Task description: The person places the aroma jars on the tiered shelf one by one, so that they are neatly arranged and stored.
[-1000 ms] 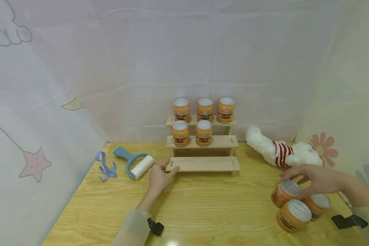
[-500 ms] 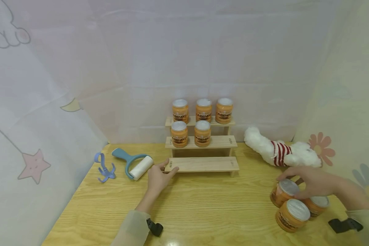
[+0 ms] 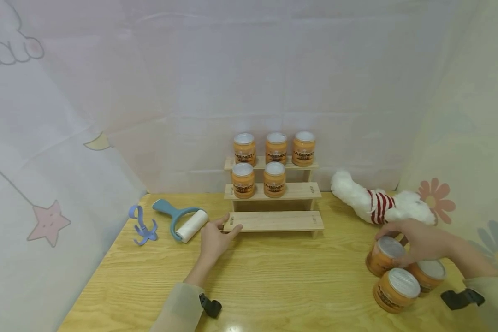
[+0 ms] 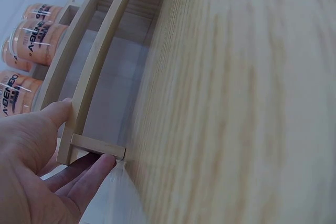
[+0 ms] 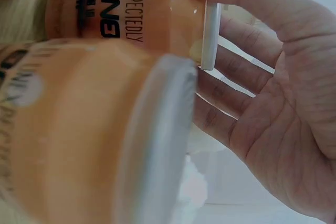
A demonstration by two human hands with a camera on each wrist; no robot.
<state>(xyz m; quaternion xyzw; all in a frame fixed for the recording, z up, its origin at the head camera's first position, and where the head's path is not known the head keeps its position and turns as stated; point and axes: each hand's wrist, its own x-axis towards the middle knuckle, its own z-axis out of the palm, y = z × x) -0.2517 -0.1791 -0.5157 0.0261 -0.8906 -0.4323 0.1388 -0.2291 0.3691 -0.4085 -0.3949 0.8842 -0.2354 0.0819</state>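
A three-step wooden display rack (image 3: pixel 274 221) stands against the back cloth. My left hand (image 3: pixel 213 239) grips the left end of its lowest step, thumb on top and fingers by the end leg (image 4: pixel 97 145) in the left wrist view. On the right, my right hand (image 3: pixel 425 240) holds an orange can (image 3: pixel 383 258) with a silvery lid, fingers and thumb around its upper part. Two similar cans stand close by: a front can (image 3: pixel 396 291) and a right can (image 3: pixel 429 276), partly hidden. The right wrist view shows the held can (image 5: pixel 126 14) behind a blurred nearer can (image 5: pixel 79 129).
Three cans (image 3: pixel 275 150) line the top step and two cans (image 3: pixel 275 180) the middle one. A white plush toy (image 3: pixel 357 198) with a red-striped band lies at the back right. To the left lie a blue-handled lint roller (image 3: pixel 191 226) and a purple hook (image 3: pixel 143 228).
My right hand has closed around the back-left can, whose lid now sits slightly higher. The left hand stays at the rack's end.
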